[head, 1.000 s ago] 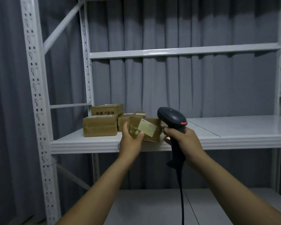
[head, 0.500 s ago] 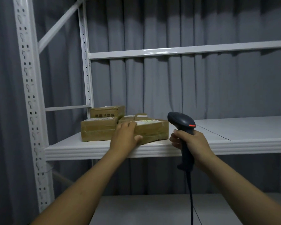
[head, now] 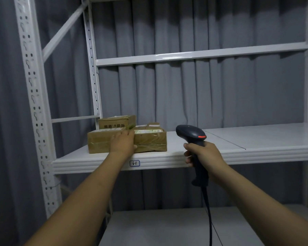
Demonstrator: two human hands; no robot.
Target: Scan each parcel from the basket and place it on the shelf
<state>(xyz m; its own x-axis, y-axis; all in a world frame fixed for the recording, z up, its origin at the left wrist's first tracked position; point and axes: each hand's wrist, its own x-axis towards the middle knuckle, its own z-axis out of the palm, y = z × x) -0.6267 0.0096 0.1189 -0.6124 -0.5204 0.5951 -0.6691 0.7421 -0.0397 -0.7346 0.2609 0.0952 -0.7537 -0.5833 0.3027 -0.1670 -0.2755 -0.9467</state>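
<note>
A brown taped parcel (head: 150,141) with a white label on top lies flat on the white middle shelf (head: 238,153). My left hand (head: 123,142) rests against its left end, fingers laid straight over the top corner and thumb touching the front face. Three more brown parcels sit around it: one at the front left (head: 99,142), one behind that (head: 114,122), and a small one (head: 153,125) at the back. My right hand (head: 204,155) grips the handle of a black barcode scanner (head: 192,134), held in front of the shelf edge, to the right of the parcels.
The shelf edge carries a small tag reading 6-1 (head: 134,163). A white perforated upright (head: 34,103) stands at the left. An upper shelf (head: 203,55) and a lower shelf (head: 167,226) are bare. The scanner's cable (head: 209,219) hangs down. Grey curtains hang behind.
My left hand carried the parcel from beside the scanner onto the shelf and laid it flat next to the others. The scanner moved slightly right and lower.
</note>
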